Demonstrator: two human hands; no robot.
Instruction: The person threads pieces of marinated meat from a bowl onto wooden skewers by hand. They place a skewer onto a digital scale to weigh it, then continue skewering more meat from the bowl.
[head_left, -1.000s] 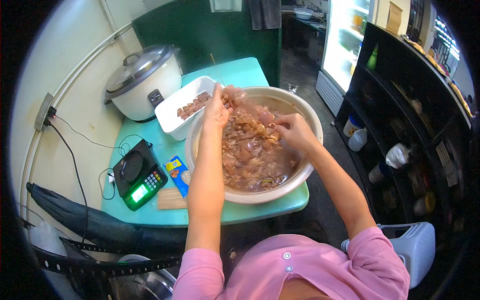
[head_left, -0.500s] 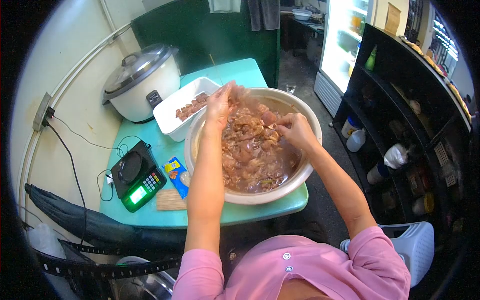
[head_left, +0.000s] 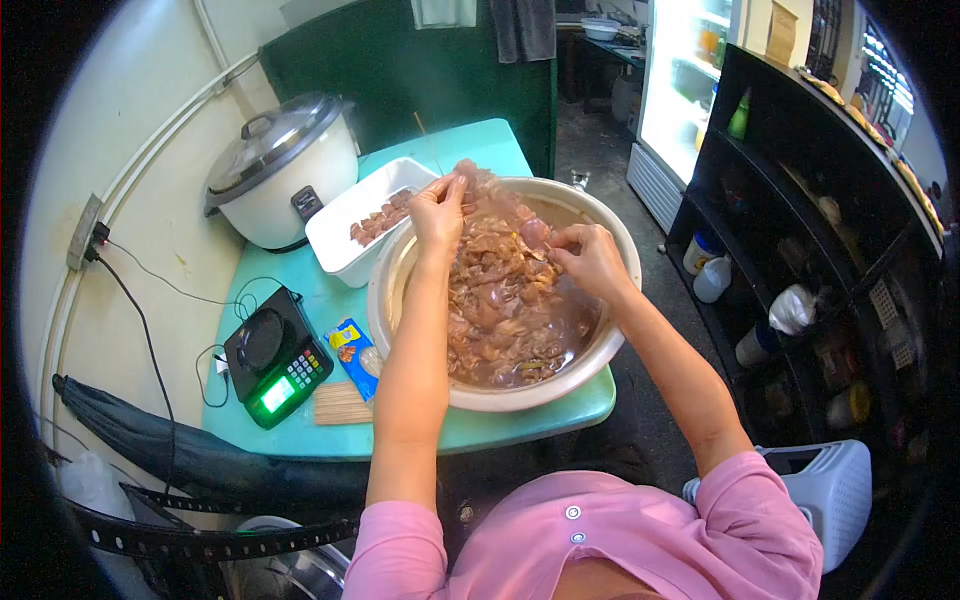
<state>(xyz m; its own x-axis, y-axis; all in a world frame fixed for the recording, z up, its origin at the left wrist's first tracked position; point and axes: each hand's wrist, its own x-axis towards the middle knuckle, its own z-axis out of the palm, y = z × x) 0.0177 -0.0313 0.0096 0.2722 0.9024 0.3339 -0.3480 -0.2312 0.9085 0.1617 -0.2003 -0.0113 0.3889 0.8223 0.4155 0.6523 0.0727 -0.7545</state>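
Note:
A wide, pale basin [head_left: 618, 350] holds a heap of raw sliced meat [head_left: 500, 300] in brownish liquid. Over its far left rim, my left hand [head_left: 438, 215] is closed in a pinch on a thin, floppy slice of meat [head_left: 484, 183]. Above the right side of the heap, my right hand [head_left: 592, 258] has thumb and fingers pinched at a pinkish piece of meat [head_left: 536, 234]; whether a stick is also in that pinch cannot be made out. Left of the basin, a white tray [head_left: 335, 225] holds meat pieces [head_left: 380, 217], with a thin stick [head_left: 428, 140] rising behind it.
On the turquoise table [head_left: 480, 430] are a large rice cooker [head_left: 285, 180], a digital scale [head_left: 275, 360], a blue packet [head_left: 352, 355] and a bundle of bamboo skewers [head_left: 342, 404]. A black shelf [head_left: 800, 220] stands at right, near a grey plastic chair [head_left: 835, 500].
My left hand has shifted slightly, and the slice in it shows more clearly, less blurred. My right hand stays almost in place at the pinkish piece. The view has moved a little.

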